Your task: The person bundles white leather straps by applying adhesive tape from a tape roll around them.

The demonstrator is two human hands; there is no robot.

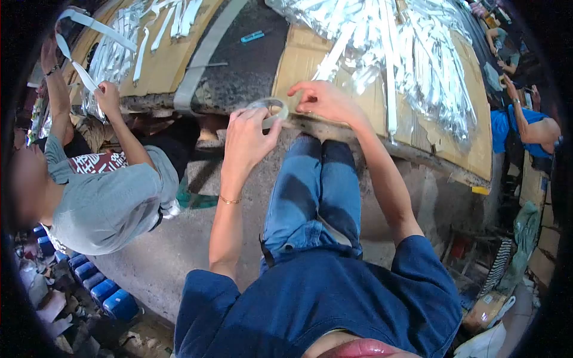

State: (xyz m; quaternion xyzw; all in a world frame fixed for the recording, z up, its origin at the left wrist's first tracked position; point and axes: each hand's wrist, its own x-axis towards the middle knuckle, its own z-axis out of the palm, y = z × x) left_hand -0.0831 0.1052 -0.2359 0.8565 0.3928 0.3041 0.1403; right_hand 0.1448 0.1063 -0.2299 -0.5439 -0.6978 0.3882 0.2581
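Observation:
My left hand (248, 137) grips a roll of clear tape (278, 102) by its rim, above the table's near edge. Just to the right is my right hand (328, 104), its fingers curled in beside the roll. Whether a tape end lies between those fingertips is too fine to tell. Past my hands, a big heap of shiny silver-white strips (376, 36) in clear plastic rests on cardboard (310, 51). One long white strip (391, 89) hangs from the heap toward the table edge, to the right of my right hand.
A small blue cutter (252, 36) lies on the dark tabletop (239, 65). At my left a person in a grey shirt (113, 203) lifts a white strip (83, 74). Others are at the far right. Blue containers (113, 298) line the floor at lower left.

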